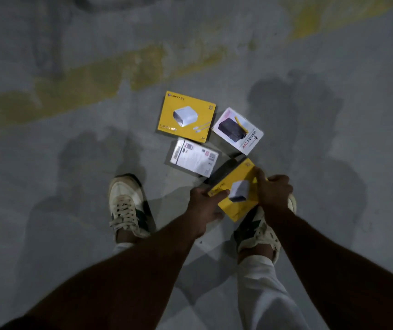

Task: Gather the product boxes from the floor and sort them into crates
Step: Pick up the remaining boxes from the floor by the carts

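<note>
I hold a yellow charger box [237,186] above the floor with both hands. My left hand [202,207] grips its lower left edge, thumb on the printed face. My right hand [274,191] grips its right edge with curled fingers. Three more boxes lie flat on the grey floor just beyond. A second yellow charger box [187,116] is farthest. A white and pink power bank box [238,131] lies to its right. A white box with small print [193,157] lies nearest the held one. No crate is in view.
My two white sneakers stand on the concrete floor, the left one [127,208] beside my left arm and the right one [259,232] under the held box. A worn yellow painted stripe [95,82] crosses the floor behind the boxes.
</note>
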`<action>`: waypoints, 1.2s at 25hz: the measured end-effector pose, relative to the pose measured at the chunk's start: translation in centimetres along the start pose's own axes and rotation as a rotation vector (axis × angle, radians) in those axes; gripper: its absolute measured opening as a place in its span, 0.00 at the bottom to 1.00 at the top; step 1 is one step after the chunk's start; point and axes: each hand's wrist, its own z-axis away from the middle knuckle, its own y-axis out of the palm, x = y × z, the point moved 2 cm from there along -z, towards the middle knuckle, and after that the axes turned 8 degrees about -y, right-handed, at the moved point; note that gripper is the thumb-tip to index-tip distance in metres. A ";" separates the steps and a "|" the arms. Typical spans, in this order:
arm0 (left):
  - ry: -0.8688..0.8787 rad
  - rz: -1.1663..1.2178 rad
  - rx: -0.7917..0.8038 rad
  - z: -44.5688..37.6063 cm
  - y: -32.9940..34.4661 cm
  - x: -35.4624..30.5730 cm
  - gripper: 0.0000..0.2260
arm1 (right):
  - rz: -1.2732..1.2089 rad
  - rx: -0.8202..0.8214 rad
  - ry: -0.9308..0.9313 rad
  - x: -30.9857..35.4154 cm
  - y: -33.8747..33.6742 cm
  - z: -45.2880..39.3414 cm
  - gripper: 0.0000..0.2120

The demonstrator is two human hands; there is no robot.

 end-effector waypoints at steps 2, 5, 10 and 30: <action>-0.011 -0.007 0.091 1.8 0.7 0.2 0.15 | -0.124 -0.087 0.036 -0.2 -2.0 0.1 0.26; 0.152 -0.224 0.145 3.7 1.6 0.4 0.28 | -0.205 -0.121 -0.121 1.5 -3.5 0.5 0.27; 0.390 -0.180 0.131 3.9 -1.2 -3.6 0.15 | -0.081 -0.112 -0.509 9.7 -2.0 0.1 0.17; 0.171 0.281 0.049 -3.4 -9.6 -14.6 0.11 | 0.322 0.472 -0.665 16.9 11.4 -3.1 0.27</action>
